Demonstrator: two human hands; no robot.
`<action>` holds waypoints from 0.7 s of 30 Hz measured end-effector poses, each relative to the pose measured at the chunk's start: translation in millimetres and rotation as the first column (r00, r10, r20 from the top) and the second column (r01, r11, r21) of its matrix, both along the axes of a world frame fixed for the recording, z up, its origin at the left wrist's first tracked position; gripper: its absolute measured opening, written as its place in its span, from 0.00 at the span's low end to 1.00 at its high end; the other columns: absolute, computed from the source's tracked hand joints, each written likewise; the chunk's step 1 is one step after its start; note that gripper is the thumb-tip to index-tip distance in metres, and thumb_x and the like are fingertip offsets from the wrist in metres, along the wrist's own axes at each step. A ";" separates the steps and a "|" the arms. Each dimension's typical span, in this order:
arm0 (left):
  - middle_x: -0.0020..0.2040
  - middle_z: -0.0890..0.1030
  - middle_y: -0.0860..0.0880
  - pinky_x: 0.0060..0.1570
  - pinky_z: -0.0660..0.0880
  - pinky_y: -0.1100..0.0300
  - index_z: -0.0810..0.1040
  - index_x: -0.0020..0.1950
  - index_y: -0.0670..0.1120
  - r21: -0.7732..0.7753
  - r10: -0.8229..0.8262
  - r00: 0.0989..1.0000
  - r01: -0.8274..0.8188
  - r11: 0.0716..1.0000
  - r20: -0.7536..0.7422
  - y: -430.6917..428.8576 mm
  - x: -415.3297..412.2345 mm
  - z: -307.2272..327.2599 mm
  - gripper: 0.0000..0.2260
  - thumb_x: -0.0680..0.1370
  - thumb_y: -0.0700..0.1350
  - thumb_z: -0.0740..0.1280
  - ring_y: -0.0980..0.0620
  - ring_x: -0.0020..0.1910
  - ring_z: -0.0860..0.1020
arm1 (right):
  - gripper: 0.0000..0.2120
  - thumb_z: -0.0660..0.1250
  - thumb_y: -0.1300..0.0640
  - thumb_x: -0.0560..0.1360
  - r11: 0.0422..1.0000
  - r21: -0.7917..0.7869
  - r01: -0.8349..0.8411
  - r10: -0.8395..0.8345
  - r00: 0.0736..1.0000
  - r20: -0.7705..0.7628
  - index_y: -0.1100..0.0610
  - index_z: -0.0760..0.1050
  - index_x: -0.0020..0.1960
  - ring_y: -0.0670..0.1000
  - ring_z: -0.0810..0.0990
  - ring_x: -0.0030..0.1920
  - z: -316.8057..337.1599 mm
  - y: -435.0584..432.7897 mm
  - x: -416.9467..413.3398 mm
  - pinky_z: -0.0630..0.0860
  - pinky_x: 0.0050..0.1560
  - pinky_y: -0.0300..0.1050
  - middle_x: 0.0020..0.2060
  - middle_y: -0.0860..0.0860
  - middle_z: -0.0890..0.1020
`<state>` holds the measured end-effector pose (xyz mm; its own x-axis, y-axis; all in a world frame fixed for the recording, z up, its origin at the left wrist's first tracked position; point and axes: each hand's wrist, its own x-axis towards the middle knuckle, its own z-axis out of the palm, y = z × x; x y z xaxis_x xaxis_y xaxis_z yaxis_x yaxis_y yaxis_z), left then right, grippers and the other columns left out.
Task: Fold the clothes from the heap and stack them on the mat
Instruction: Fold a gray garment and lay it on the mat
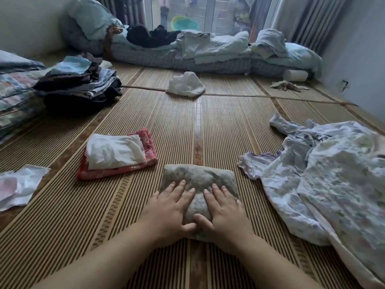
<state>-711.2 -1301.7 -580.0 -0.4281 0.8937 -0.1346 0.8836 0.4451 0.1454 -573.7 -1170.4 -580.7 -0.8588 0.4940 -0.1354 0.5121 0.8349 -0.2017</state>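
Left hand (169, 207) and right hand (226, 207) both lie flat on the grey folded piece (198, 177). They sit side by side, palms down, fingers straight and a bit spread, pointing away from the person. Thumbs meet in the middle by its near edge. Neither hand grasps anything; both just press the cloth onto the mat (187, 126). Grey piece sits dead centre in front of the person, long axis left-right, far half bare of hands. Judged step: flattening the last fold, so the item looks ready to move.

Key relation: the small stack (116, 155), 1 white piece on 1 red patterned piece, lies left of and slightly beyond the grey piece, near but not touching. Left hand is nearer to it. Likely move is lift and carry left-forward onto that stack; long axes roughly match.

Heap (333, 180) of pale floral clothes lies to the right, on the right hand's side, its frilled edge just beside the grey piece's far right corner. Farther left is a bigger dark stack (79, 82). Beyond centre lies 1 crumpled white garment (185, 84).
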 end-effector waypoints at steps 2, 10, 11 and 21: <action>0.79 0.39 0.53 0.73 0.46 0.48 0.38 0.77 0.58 -0.021 0.011 1.000 -0.012 1.000 -0.001 19.0 -17.2 -2.9 0.44 0.67 0.76 0.46 0.52 0.77 0.40 | 0.42 0.38 0.26 0.69 1.000 0.005 -0.011 0.011 0.999 0.033 0.45 0.42 0.78 0.48 0.38 0.77 -2.5 20.7 -22.0 0.42 0.74 0.56 0.78 0.46 0.43; 0.79 0.41 0.50 0.74 0.46 0.46 0.39 0.78 0.55 -0.014 0.114 0.993 -0.114 0.993 -0.014 111.5 -103.3 -4.1 0.43 0.72 0.72 0.55 0.49 0.78 0.43 | 0.40 0.47 0.26 0.72 0.998 0.027 -0.060 0.058 0.997 0.045 0.43 0.42 0.77 0.49 0.40 0.77 -6.5 121.0 -129.6 0.41 0.74 0.57 0.78 0.45 0.43; 0.79 0.41 0.50 0.74 0.46 0.46 0.39 0.78 0.55 -0.006 0.127 0.992 -0.127 0.992 -0.004 122.2 -115.1 -5.5 0.43 0.72 0.72 0.56 0.49 0.78 0.43 | 0.40 0.47 0.26 0.72 0.997 0.038 -0.062 0.060 0.998 0.031 0.43 0.43 0.77 0.49 0.40 0.77 -8.9 132.4 -142.7 0.42 0.74 0.57 0.78 0.45 0.43; 0.79 0.43 0.48 0.74 0.48 0.49 0.40 0.78 0.53 -0.063 0.186 0.982 -0.186 0.980 -0.007 174.7 -180.2 6.4 0.44 0.73 0.71 0.58 0.48 0.78 0.45 | 0.40 0.48 0.26 0.71 0.998 0.028 -0.057 0.057 0.998 0.019 0.41 0.43 0.77 0.51 0.40 0.77 -10.5 184.3 -218.9 0.40 0.73 0.59 0.78 0.45 0.43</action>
<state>-891.4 -1127.0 -573.6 -0.5865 0.7878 -0.1881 0.7843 0.6104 0.1107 -792.6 -986.0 -591.2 -0.8832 0.4484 -0.1377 0.4670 0.8680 -0.1688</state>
